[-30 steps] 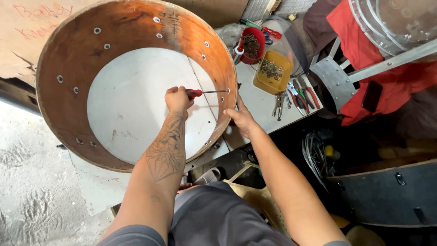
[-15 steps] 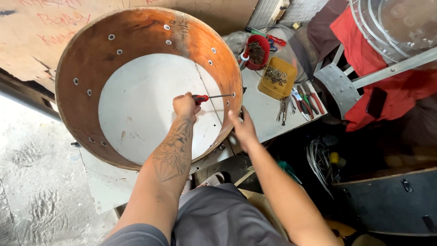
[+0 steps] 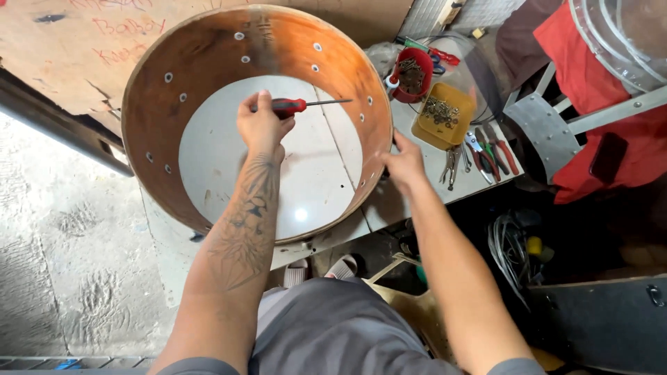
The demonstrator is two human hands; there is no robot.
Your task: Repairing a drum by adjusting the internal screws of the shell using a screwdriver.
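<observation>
Hands apart: my left hand (image 3: 260, 125) grips a red-handled screwdriver (image 3: 300, 105) inside the wooden drum shell (image 3: 160, 132), right hand (image 3: 404, 165) clasping its rim; holes look empty, no hardware fitted.

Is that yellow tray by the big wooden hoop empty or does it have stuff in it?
Not empty. The yellow tray holds a heap of small metal hardware, which covers much of its floor.

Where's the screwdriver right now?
Head view: the screwdriver is in the left hand, held inside the drum shell near its far wall, tip pointing right. The right hand grips the shell's right rim.
</observation>
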